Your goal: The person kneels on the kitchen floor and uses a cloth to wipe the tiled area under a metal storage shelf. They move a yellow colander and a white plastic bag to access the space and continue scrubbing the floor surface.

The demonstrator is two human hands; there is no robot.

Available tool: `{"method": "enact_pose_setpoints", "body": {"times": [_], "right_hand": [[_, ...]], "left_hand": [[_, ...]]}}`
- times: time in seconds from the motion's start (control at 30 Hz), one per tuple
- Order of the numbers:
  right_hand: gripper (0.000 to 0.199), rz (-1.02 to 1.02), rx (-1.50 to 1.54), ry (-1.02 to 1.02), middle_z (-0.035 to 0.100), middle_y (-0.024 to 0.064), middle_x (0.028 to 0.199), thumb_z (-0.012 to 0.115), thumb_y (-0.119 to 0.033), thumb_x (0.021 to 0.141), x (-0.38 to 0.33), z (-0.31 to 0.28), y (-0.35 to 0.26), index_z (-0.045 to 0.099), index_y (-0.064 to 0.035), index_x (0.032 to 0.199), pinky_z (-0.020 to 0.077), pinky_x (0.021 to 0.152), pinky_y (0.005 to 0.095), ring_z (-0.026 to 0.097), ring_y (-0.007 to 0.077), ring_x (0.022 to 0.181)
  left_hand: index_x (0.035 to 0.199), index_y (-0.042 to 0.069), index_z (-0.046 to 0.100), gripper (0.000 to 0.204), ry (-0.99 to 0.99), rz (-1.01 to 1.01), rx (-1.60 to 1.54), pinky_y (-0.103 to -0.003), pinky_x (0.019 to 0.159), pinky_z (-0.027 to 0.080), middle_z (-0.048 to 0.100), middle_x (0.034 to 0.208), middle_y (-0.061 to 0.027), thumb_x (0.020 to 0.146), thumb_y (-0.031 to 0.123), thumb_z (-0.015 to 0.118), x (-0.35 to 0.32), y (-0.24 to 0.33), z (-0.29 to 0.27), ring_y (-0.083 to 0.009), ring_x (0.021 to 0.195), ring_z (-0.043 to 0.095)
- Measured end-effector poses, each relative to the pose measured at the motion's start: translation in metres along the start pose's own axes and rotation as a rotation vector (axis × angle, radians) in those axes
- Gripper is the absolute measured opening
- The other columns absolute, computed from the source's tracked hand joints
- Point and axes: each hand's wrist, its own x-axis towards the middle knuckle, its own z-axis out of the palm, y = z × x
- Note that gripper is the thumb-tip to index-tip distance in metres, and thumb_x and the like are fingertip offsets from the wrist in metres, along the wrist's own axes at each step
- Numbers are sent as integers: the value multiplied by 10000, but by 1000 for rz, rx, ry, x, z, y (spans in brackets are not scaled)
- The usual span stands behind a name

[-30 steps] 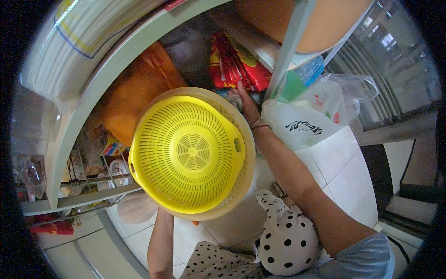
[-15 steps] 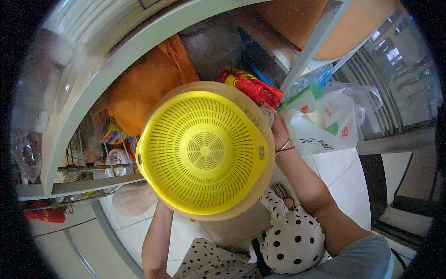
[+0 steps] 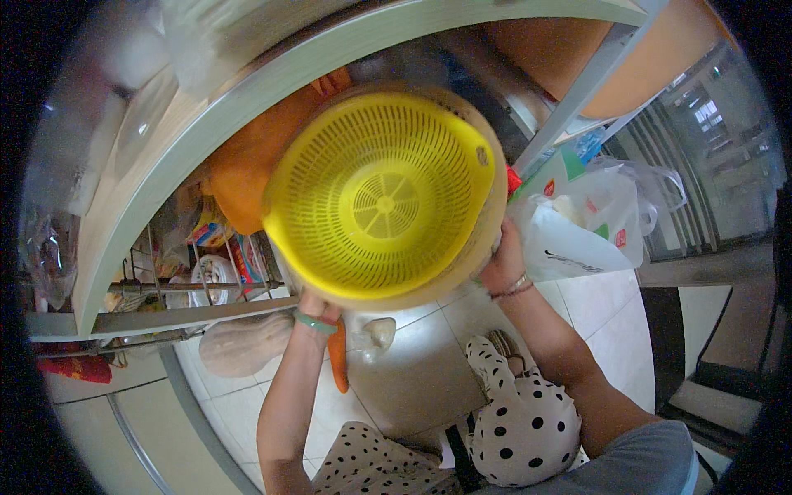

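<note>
A yellow plastic colander [image 3: 322, 239] with a slotted base sits nested in a wider, pale basin [image 3: 498, 177], both slightly tilted. My left hand [image 3: 320, 307], with a green bangle at its wrist, closes on the near left edge of the basin, its fingers mostly hidden underneath. On the right side, my right hand [image 3: 503, 262] grips the basin's outer wall; its fingertips pass out of sight behind it. The two vessels are held off the floor, in front of the opening of a shelf [image 3: 157, 194].
Behind the basin is an orange cloth or bag [image 3: 239, 177]. A wire rack [image 3: 198, 289] with packages is at left. On the tiled floor lie a butternut squash [image 3: 243, 342], a carrot [image 3: 337, 359] and a pale piece in clear plastic [image 3: 379, 332]. A white plastic bag [image 3: 577, 235] stands at right.
Both hands have moved the basin and colander away from me, toward the shelf, and slightly right. The carrot now shows, while the red package behind is mostly covered.
</note>
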Motion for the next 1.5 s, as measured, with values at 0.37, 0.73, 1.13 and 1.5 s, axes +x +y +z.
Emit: {"method": "enact_pose_setpoints", "body": {"times": [0.37,0.73,1.13,1.5], "right_hand": [[254,130,-477,16,601,73,887,515,-171,832,2,-67,23,519,-22,1036,472,752,298,571,178,837],[416,-208,-619,108,498,48,1216,522,-293,884,25,-21,11,449,-60,1221,435,885,362,492,187,1077],[298,99,-848,17,598,65,1004,504,-183,858,-4,-59,69,542,-21,1105,421,835,277,551,164,935],[313,605,-1199,-667,582,47,1007,540,-29,785,-33,13,87,551,-42,1097,403,834,241,528,102,930]], "left_hand": [[1116,100,498,277,79,-55,130,-422,706,547,602,1038,-71,907,280,472,67,-10,70,-211,873,615],[1025,142,507,207,109,31,155,-503,640,545,616,986,-118,909,284,410,62,-14,75,-298,752,640],[1217,111,434,408,44,-105,38,-485,917,415,533,1181,-78,926,385,353,79,-26,58,-253,1063,519],[1363,101,270,642,-253,23,925,-495,995,288,365,1350,-97,889,520,376,-26,-49,-65,-240,1259,316]]}}
